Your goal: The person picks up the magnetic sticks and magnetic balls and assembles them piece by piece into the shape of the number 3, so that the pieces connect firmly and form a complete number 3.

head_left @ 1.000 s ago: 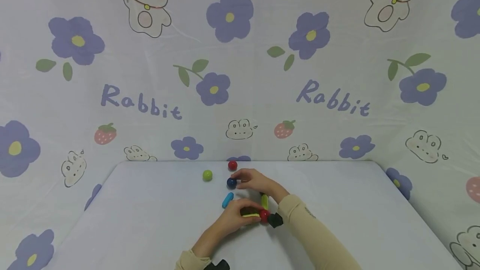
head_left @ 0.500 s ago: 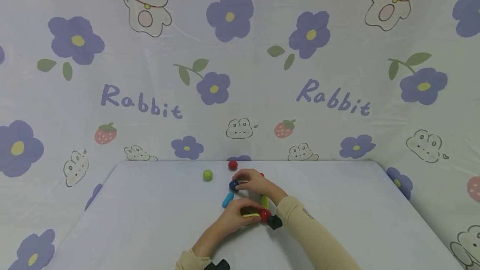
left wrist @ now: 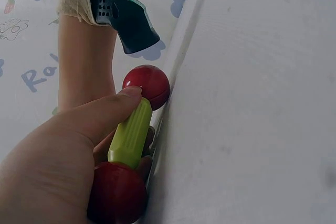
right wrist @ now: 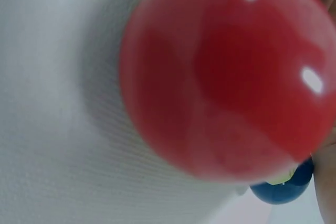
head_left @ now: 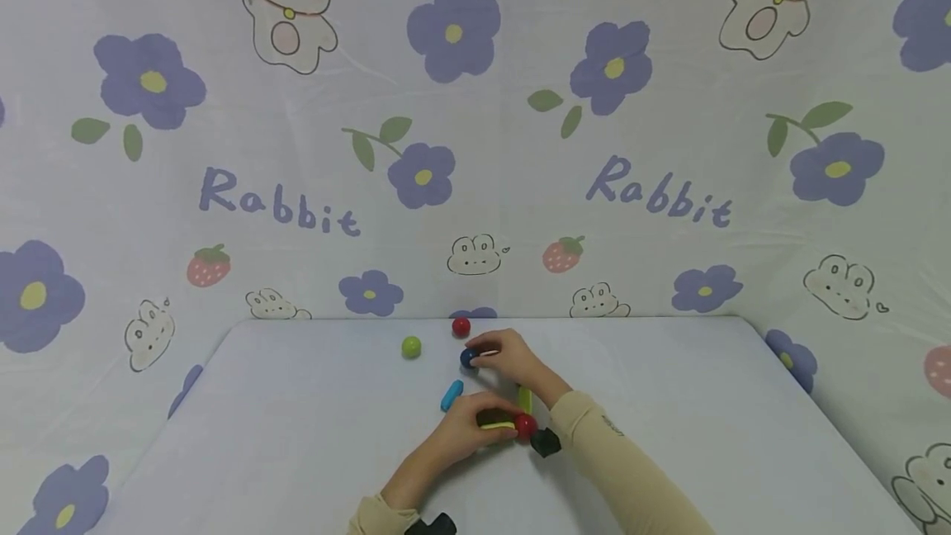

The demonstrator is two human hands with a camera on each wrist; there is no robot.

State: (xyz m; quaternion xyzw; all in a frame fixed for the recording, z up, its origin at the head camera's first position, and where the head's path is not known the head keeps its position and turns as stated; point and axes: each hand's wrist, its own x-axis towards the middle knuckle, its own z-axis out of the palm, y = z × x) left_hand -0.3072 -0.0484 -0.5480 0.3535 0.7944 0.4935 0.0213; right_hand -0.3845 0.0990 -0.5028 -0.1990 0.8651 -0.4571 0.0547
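My left hand (head_left: 464, 428) grips a lime-green rod (left wrist: 130, 135) between thumb and fingers. A red ball (left wrist: 147, 85) caps its far end, and another red ball (left wrist: 118, 192) sits at the near end. A second lime-green rod (head_left: 525, 399) runs from the red corner ball (head_left: 524, 427) towards the right wrist. My right hand (head_left: 513, 357) pinches a dark blue ball (head_left: 468, 358) with thumb and fingertips. In the right wrist view, a lime-green piece shows against the blue ball (right wrist: 281, 191), while a large red ball (right wrist: 231, 77) covers much of the rest.
A light blue rod (head_left: 451, 395) lies loose between the hands, on the left. Farther back on the white table (head_left: 297, 419) are a green ball (head_left: 411, 347) and a red ball (head_left: 461, 327). A patterned cloth (head_left: 505, 122) hangs behind.
The dark blue ball has shifted a little to the right, dipping and then rising, along with the right hand's fingers. My left hand keeps its place.
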